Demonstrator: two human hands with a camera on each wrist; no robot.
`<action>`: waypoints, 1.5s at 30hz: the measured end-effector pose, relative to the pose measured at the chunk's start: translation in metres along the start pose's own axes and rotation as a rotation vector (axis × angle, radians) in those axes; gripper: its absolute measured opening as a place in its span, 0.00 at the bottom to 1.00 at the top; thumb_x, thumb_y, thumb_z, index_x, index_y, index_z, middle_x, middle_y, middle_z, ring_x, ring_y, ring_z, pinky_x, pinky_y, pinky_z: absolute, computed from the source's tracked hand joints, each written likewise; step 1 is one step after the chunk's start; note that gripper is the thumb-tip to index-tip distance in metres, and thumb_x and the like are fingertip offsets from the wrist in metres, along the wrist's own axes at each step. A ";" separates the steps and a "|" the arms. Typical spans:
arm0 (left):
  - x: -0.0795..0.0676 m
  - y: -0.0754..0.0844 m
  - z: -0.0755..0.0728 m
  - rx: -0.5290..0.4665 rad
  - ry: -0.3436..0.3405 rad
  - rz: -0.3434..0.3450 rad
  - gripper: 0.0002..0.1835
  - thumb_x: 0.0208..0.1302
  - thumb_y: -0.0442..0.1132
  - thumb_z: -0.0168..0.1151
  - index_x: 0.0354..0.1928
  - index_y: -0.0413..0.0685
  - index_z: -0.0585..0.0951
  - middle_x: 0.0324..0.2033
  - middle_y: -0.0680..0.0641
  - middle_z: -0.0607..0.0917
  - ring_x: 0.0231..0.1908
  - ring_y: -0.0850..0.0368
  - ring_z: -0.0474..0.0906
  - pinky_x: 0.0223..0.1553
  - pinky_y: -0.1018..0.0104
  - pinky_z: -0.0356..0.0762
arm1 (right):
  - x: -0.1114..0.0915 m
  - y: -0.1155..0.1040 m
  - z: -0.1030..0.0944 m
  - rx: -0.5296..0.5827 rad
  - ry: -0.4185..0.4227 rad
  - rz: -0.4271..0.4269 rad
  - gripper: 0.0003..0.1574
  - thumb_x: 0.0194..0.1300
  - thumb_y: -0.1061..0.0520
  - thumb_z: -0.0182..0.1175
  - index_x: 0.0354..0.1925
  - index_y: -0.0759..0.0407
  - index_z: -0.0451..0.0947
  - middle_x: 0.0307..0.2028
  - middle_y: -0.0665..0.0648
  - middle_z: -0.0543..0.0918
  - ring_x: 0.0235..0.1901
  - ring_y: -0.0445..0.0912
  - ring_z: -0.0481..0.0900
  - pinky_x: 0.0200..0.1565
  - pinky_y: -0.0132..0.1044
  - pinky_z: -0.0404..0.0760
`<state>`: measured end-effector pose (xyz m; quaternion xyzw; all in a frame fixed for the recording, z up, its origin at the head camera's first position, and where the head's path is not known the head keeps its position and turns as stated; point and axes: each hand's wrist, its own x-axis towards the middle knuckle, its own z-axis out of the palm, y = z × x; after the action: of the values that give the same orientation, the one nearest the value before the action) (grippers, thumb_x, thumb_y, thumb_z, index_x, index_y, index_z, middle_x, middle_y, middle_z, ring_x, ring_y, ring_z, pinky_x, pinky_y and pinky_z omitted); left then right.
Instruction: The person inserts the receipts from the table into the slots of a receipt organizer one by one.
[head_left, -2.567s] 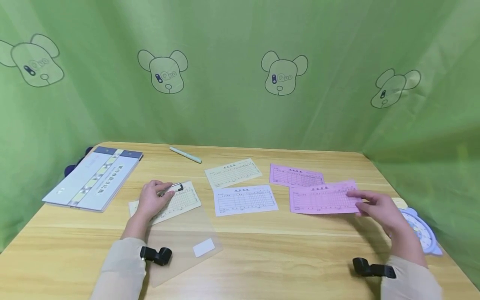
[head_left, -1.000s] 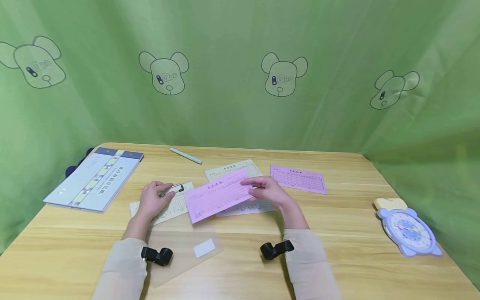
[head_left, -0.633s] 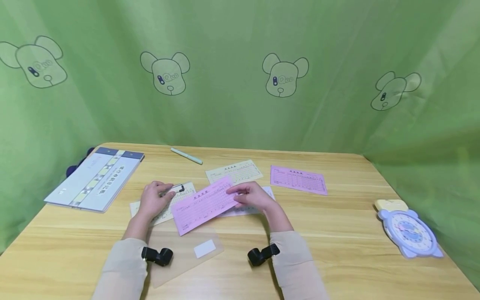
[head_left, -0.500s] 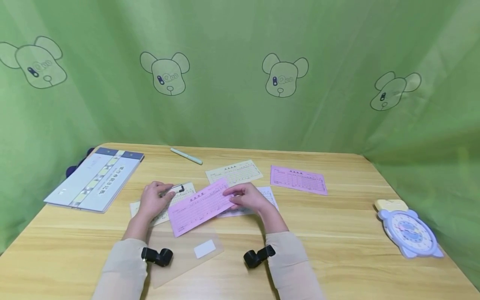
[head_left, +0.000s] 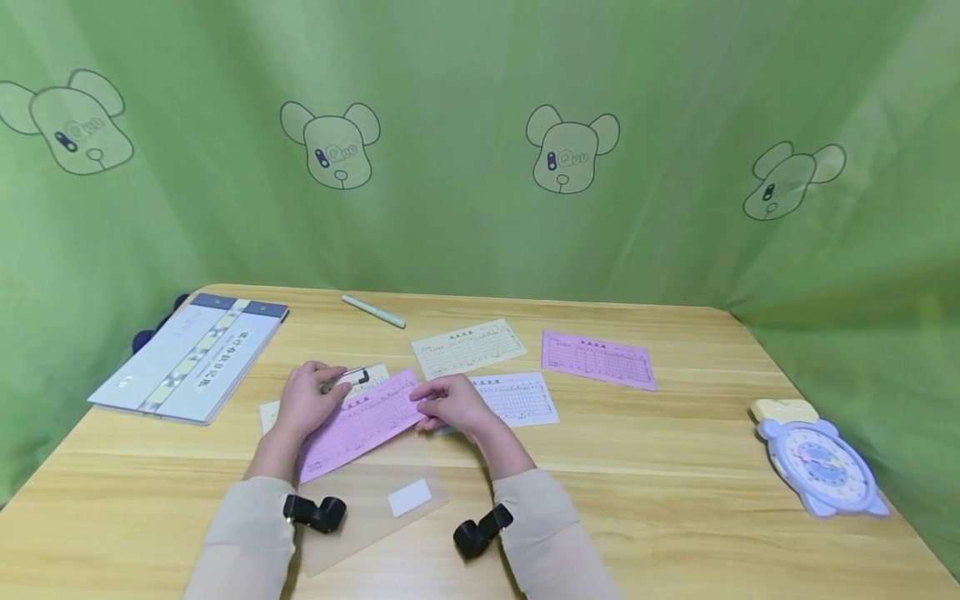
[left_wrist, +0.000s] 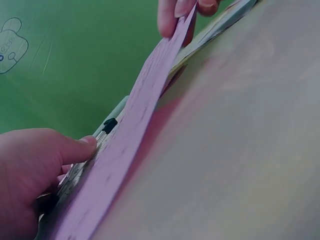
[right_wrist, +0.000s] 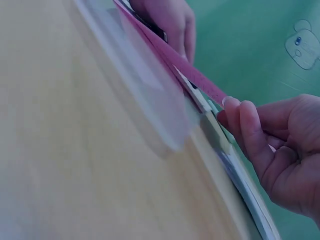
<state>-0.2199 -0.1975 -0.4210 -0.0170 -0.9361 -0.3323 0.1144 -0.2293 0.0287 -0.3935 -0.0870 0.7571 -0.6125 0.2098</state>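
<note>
My right hand (head_left: 459,404) pinches the right end of a pink printed slip (head_left: 358,427) between thumb and fingers. The slip slants over a cream slip (head_left: 378,375) and a clear plastic clip folder (head_left: 341,529) with a white label. At the folder's upper part, my left hand (head_left: 306,404) grips its metal clip (head_left: 363,377), which has black ends. In the left wrist view, the left thumb (left_wrist: 82,146) lies by the clip, with the pink slip (left_wrist: 132,125) passing alongside. From the right wrist side, the slip's raised end (right_wrist: 207,85) meets the right fingertips (right_wrist: 232,105).
Behind and right of the right hand lie a white slip (head_left: 517,400), another cream slip (head_left: 468,350) and a second pink slip (head_left: 598,360). A pale pen (head_left: 372,311) is at the back. A ledger book (head_left: 187,358) lies left; a toy clock (head_left: 823,467) and yellow block (head_left: 783,410) right.
My right hand has picked up the nearer pink slip at the right and carried it leftward, down over the cream slip and folder. The left hand stays at the clip.
</note>
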 end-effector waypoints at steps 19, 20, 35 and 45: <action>0.002 0.000 0.000 0.007 -0.034 -0.006 0.20 0.52 0.37 0.59 0.48 0.36 0.74 0.42 0.37 0.71 0.45 0.42 0.64 0.46 0.50 0.59 | 0.012 0.004 0.023 0.104 -0.009 0.060 0.18 0.52 0.75 0.51 0.43 0.70 0.74 0.29 0.63 0.76 0.20 0.46 0.77 0.27 0.33 0.77; 0.002 0.000 0.000 0.003 -0.036 -0.004 0.21 0.52 0.37 0.60 0.48 0.36 0.74 0.42 0.37 0.71 0.45 0.42 0.64 0.46 0.50 0.58 | 0.013 0.004 0.023 0.102 -0.006 0.063 0.18 0.52 0.75 0.51 0.43 0.70 0.74 0.29 0.63 0.76 0.20 0.46 0.77 0.27 0.33 0.77; 0.002 0.001 -0.001 0.001 -0.080 0.007 0.20 0.54 0.33 0.56 0.50 0.35 0.72 0.43 0.36 0.69 0.46 0.41 0.61 0.48 0.48 0.54 | 0.011 -0.002 0.024 0.093 -0.010 0.070 0.18 0.52 0.76 0.51 0.43 0.71 0.74 0.29 0.64 0.75 0.19 0.46 0.77 0.27 0.34 0.77; 0.002 -0.002 0.000 0.092 -0.037 0.139 0.18 0.54 0.31 0.56 0.48 0.33 0.74 0.40 0.37 0.72 0.41 0.43 0.64 0.45 0.49 0.59 | 0.017 0.003 0.025 0.070 0.001 0.069 0.18 0.52 0.76 0.50 0.42 0.70 0.75 0.29 0.63 0.75 0.17 0.45 0.76 0.25 0.33 0.77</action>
<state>-0.2224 -0.1988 -0.4219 -0.0826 -0.9489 -0.2797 0.1205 -0.2336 0.0005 -0.4042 -0.0530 0.7377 -0.6312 0.2336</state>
